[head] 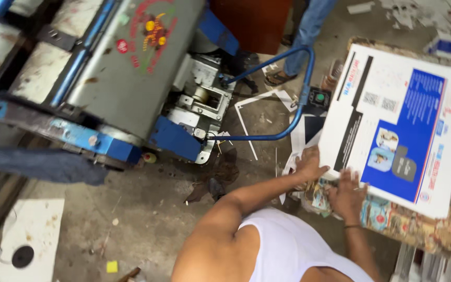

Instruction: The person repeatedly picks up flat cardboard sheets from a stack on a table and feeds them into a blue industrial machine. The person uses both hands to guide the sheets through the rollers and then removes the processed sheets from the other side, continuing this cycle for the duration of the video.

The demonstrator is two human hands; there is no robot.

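A stack of large white and blue printed sheets (398, 125) lies tilted on a pile of colourful printed boards (424, 227) at the right. My left hand (309, 164) grips the stack's near left corner, fingers curled on the edge. A little to its right, my right hand (346, 196) holds the stack's lower edge, fingers spread over the top sheet, with a thin band on the wrist. Both arms reach in from the bottom, over my white sleeveless top.
A big grey and blue machine (121, 62) fills the upper left, with a blue tube frame (299, 99) sticking out beside the stack. Another person's jeans leg (309, 26) and sandalled foot stand behind it. Paper scraps and a white board (30, 240) lie on the dirty concrete floor.
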